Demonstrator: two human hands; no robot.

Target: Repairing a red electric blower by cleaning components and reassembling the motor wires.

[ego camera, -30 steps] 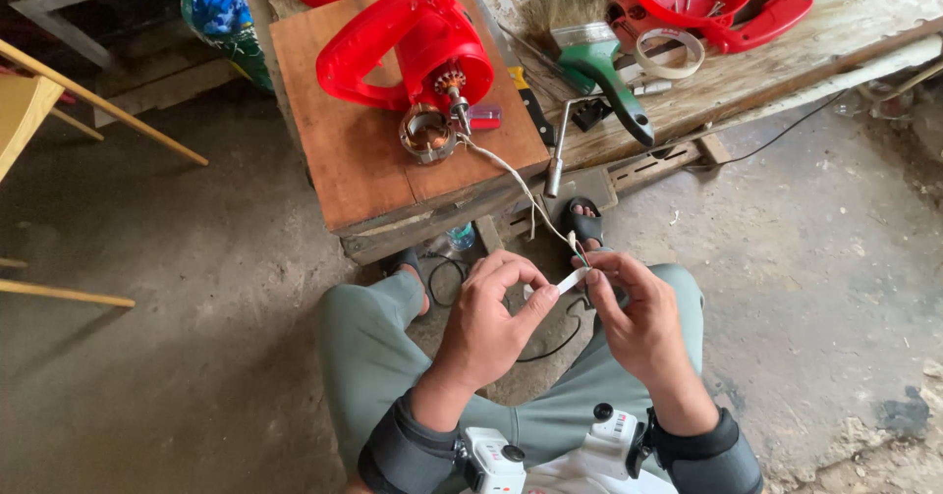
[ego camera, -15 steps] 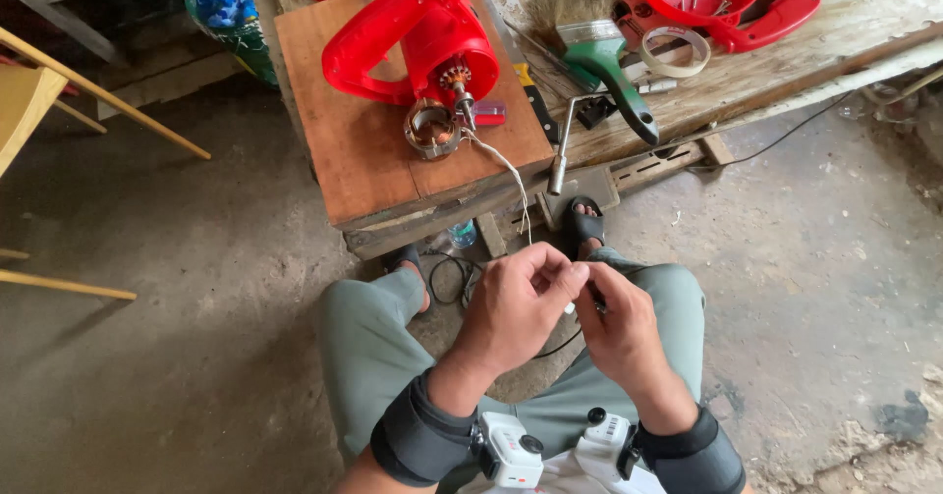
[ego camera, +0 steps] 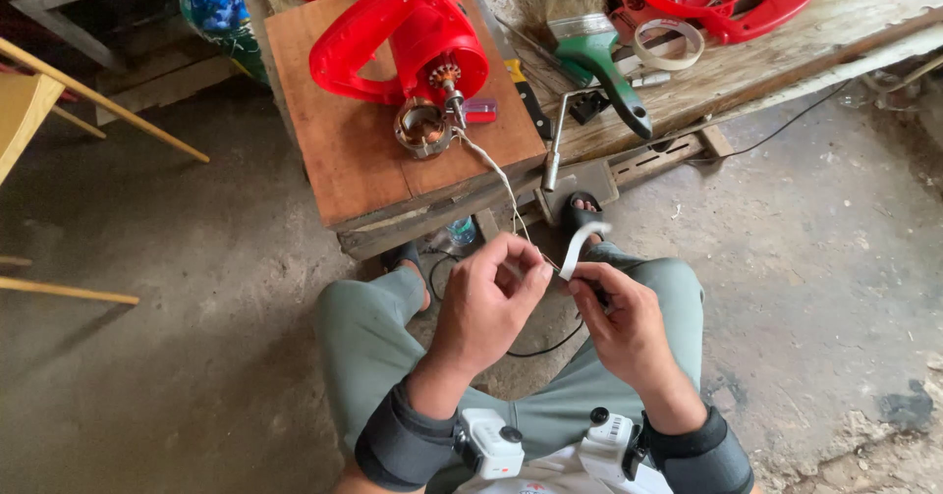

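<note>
While both hands meet over the lap:
Left hand (ego camera: 488, 307): fingers pinched shut on the wire (ego camera: 496, 175), keeping it taut.
Right hand (ego camera: 621, 319): fingers closed on a white strip (ego camera: 580, 246), its end curling free.
Wire's far end: at the red motor housing (ego camera: 408, 37) on the wooden board (ego camera: 344, 150).

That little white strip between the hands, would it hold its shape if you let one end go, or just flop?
Probably flop. The white strip already curls over above the right hand, so it looks thin and bendy, likely tape. It seems very light: fingertips alone pinch it, with the left hand beside it. It may cling to skin rather than slip, though stickiness cannot be seen.
</note>
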